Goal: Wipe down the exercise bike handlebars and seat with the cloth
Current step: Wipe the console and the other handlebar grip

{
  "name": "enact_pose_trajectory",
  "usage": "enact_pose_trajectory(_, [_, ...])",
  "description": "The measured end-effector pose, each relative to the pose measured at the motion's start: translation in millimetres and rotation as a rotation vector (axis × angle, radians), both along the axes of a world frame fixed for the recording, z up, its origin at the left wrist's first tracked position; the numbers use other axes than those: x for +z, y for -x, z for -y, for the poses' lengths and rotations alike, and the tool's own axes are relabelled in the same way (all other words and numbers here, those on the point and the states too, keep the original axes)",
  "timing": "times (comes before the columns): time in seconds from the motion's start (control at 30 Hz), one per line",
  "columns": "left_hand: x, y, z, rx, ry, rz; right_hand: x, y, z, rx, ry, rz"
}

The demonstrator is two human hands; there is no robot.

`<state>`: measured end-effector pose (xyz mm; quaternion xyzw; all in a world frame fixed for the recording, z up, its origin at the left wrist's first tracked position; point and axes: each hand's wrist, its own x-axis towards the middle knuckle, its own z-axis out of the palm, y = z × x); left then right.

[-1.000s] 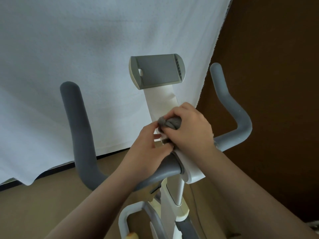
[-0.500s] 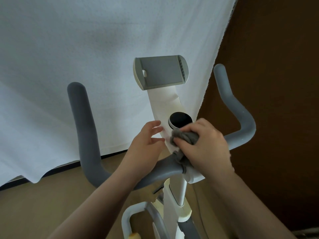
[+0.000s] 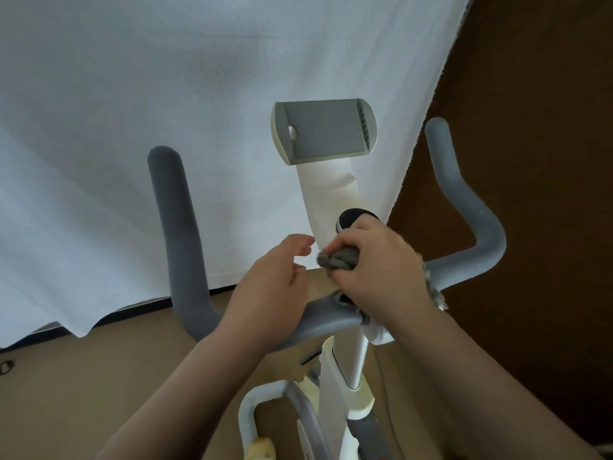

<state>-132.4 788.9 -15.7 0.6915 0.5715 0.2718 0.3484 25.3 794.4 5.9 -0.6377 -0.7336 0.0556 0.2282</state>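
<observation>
The exercise bike's grey handlebars curve up on both sides, the left bar (image 3: 175,227) and the right bar (image 3: 464,207). Between them rises a white centre column (image 3: 331,194) with a grey tablet holder (image 3: 323,131) and a black round knob (image 3: 351,217). My right hand (image 3: 378,267) grips a bunched grey cloth (image 3: 338,258) against the column's base, just below the knob. My left hand (image 3: 275,287) hovers beside it, fingers loosely curled, holding nothing, above the left bar's inner end. The seat is out of view.
A white sheet (image 3: 166,94) hangs behind the bike. A dark brown wall (image 3: 547,94) fills the right side. Tan floor (image 3: 83,393) lies below, with the bike's white frame (image 3: 345,376) running down between my arms.
My right hand with the cloth slid down the column off the black knob, then shifted a little left. My left hand came off the column and now hovers with curled fingers.
</observation>
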Motion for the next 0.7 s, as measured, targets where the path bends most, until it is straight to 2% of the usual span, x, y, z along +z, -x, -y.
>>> enact_pose_trajectory(0.07, [0,1,-2,-0.013,0.044,0.064,-2,12,-8,0.010,-0.041,0.069])
enact_pose_trajectory(0.17, [0,8,0,0.025,0.062,0.117,-2,6,-2,0.026,-0.018,0.034])
enact_pose_trajectory(0.27, [3,9,3,0.025,0.026,0.120,-1,-8,8,0.067,0.063,-0.102])
enact_pose_trajectory(0.37, [5,5,2,-0.023,0.032,0.139,2,-9,5,0.055,0.033,-0.185])
enact_pose_trajectory(0.5, [5,4,1,-0.040,0.047,0.154,11,-20,8,0.196,0.074,-0.157])
enact_pose_trajectory(0.57, [4,4,0,-0.016,0.044,0.171,13,-28,16,0.290,0.103,-0.063])
enact_pose_trajectory(0.7, [6,2,-4,0.053,0.092,0.289,9,-26,8,0.300,0.046,0.016])
